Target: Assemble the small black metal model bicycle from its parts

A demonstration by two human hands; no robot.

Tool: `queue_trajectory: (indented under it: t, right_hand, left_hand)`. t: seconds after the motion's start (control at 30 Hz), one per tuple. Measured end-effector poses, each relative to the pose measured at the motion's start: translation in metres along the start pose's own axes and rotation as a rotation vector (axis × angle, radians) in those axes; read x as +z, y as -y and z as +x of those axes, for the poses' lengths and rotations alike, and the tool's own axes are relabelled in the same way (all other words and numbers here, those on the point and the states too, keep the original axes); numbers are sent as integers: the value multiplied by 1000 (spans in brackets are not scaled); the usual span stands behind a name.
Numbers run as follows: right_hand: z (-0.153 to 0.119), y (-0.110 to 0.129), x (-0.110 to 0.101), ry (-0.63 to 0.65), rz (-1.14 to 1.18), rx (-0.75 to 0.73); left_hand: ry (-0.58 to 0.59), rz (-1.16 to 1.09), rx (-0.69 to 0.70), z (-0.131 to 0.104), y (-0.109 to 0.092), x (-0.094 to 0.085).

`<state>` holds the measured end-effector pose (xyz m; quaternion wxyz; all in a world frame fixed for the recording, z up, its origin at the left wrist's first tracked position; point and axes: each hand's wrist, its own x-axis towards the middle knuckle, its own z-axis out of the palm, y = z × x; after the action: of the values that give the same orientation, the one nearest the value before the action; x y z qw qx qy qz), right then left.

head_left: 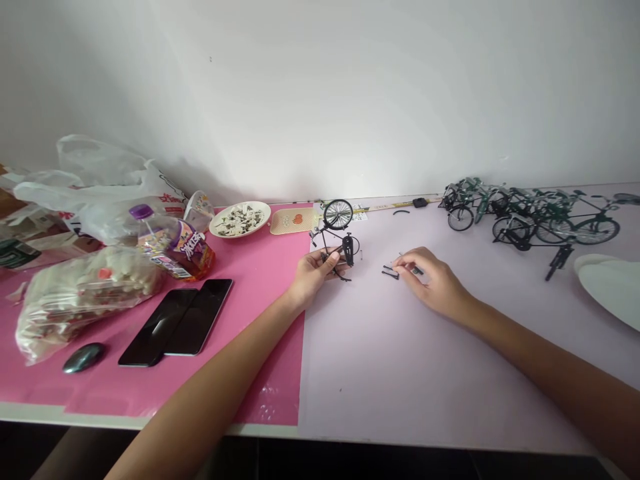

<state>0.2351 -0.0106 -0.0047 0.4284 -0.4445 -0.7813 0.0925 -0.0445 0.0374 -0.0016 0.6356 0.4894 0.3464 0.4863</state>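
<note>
A black miniature bicycle [349, 250] is in my left hand [314, 275], pinched between thumb and fingers. One spoked wheel [339, 215] points toward the wall, and the hand hides part of the frame. My right hand [425, 275] is closed in a pinch over the pale lilac tabletop, to the right of the bicycle. Thin black rod-like parts [390, 272] show at its fingertips; whether they are gripped or only touched is unclear. A small curved black piece [401, 212] lies farther back.
Several assembled miniature bicycles [540, 217] crowd the back right, near a white plate [610, 287]. On the left are two phones [195, 320], a dark mouse [84, 358], a purple-capped bottle [173, 243] and plastic bags [90, 293]. A plate of small pieces [217, 230] and a tray [285, 228] stand behind.
</note>
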Motion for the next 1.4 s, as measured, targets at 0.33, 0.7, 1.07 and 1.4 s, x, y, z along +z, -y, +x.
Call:
queue_trajectory:
  t: [0.33,0.7,1.07,1.4]
  right_hand:
    - [-1,9,1,-147,112,139]
    - [-5,43,15,-1,255,96]
    - [-18,48,27,115,277,138]
    - [-13,41,28,55,280,71]
  left_hand:
    - [40,-50,-74,-6,4,14]
    - [-80,127,23,-20,16,42]
    - [70,22,-2,-26,16,46]
    - [127,55,-13,-25,21,45]
